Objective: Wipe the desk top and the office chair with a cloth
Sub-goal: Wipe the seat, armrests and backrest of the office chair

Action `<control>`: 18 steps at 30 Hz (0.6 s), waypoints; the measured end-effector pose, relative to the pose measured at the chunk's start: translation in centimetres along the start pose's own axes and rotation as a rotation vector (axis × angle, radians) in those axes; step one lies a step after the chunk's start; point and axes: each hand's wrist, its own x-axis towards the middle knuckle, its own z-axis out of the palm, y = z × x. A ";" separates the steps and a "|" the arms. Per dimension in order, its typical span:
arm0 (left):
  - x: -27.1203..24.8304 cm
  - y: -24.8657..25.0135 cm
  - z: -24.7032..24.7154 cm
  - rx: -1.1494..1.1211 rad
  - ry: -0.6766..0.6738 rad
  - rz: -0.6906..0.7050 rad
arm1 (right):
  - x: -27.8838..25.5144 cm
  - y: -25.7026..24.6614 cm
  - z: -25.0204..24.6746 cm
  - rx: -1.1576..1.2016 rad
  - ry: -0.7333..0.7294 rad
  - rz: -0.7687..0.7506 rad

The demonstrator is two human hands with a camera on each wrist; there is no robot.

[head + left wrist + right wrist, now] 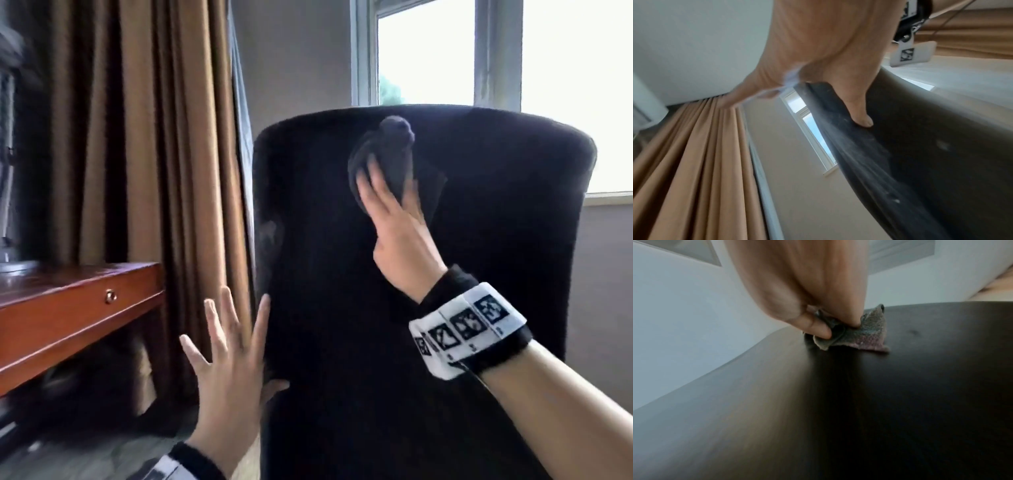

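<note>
The dark office chair shows its tall backrest to me. My right hand presses a grey cloth against the upper part of the backrest. In the right wrist view the thumb and fingers of that hand pinch the crumpled cloth on the dark surface. My left hand is at the backrest's left edge with fingers spread and straight. Its thumb rests on the chair. The red-brown desk stands at the left.
Brown curtains hang between the desk and the chair. A bright window is behind the chair. A blurred dark object stands on the desk at the far left. Wooden floor shows below the left hand.
</note>
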 end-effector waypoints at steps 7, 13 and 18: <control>-0.5 -0.5 2.5 -0.345 -0.034 0.097 | 0.1 -6.2 6.3 -0.422 0.022 -0.580; -1.0 -3.7 4.5 -0.702 -0.018 0.071 | -2.5 -6.5 8.0 -0.367 -0.141 -0.680; -0.8 -4.3 4.0 -0.758 -0.034 0.095 | 2.3 -7.4 7.3 -0.391 0.027 -0.590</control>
